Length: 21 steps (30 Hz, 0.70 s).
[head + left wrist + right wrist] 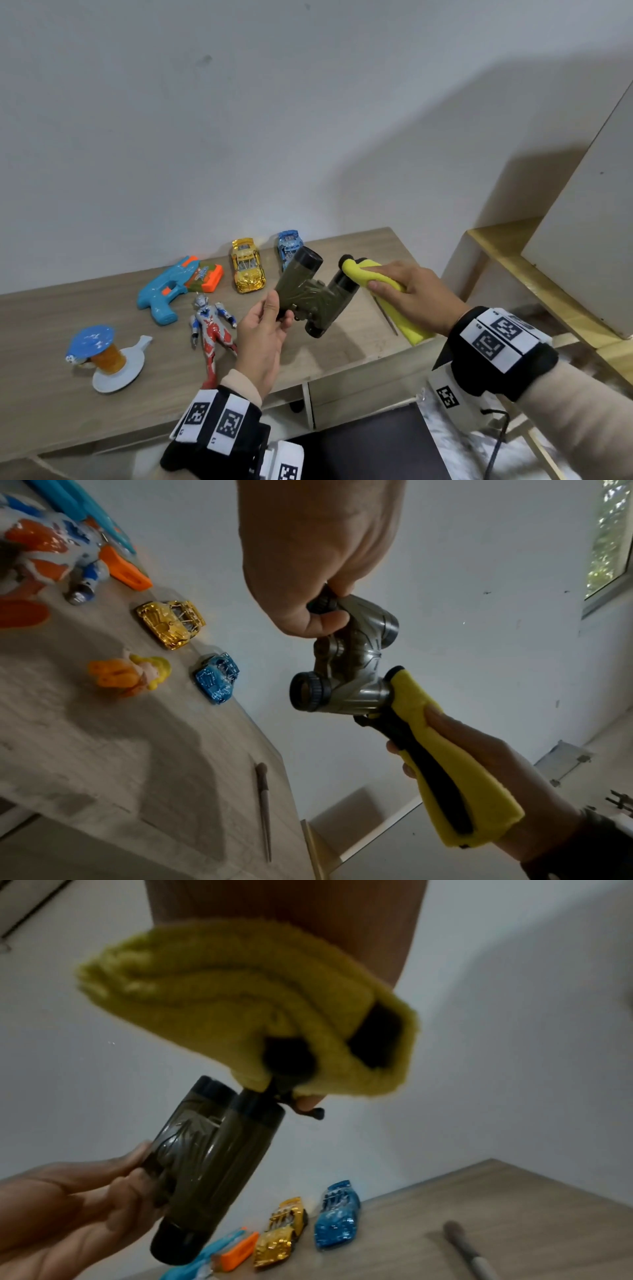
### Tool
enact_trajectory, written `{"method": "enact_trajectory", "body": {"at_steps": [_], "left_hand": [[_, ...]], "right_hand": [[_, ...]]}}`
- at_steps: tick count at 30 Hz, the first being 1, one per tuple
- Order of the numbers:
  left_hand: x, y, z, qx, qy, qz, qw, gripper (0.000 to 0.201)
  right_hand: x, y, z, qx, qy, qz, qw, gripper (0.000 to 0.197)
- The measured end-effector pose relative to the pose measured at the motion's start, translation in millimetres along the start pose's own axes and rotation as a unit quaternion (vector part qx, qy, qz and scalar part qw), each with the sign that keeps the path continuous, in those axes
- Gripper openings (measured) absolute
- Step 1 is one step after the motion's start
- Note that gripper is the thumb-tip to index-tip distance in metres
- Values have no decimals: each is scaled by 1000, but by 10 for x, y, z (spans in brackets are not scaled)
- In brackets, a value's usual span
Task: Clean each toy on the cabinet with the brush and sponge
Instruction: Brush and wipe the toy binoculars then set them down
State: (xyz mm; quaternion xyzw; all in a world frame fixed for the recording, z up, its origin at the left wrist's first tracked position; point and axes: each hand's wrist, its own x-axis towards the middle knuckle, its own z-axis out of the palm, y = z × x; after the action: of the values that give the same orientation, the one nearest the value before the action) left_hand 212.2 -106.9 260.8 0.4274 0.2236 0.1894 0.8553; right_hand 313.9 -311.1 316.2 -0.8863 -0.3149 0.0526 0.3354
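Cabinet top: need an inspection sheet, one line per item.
Surface: wooden cabinet top, toys spread on it.
Job's things: toy binoculars held above it, yellow sponge wrapped over one barrel end; brush lying on the cabinet.
Clutter: gold car, blue car, water pistol, figure, spinning toy.
Grippers: left hand grips binoculars; right hand grips sponge.
Cables: black cord below right wrist.
Surroundings: white wall, shelf at right.
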Motion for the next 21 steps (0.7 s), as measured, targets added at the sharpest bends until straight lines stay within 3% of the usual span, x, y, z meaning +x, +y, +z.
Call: {"method": "enact_trajectory", "body": {"at_steps": [5,10,13,21], "left_hand": [[45,-169,85,-37,37,-16,998,23],[60,-423,178,-51,96,-37,993,23],[53,-555,226,-36,130,-47,990,26],[106,-927,306,15,241,-73,968,12]], "right_hand": [[59,617,-28,-42,47,76,995,33],[159,1257,122,-93,30,163,982,43],[250,1545,264,-108,29,168,979,45],[643,2094,628,-165,-27,149,975,54]]}}
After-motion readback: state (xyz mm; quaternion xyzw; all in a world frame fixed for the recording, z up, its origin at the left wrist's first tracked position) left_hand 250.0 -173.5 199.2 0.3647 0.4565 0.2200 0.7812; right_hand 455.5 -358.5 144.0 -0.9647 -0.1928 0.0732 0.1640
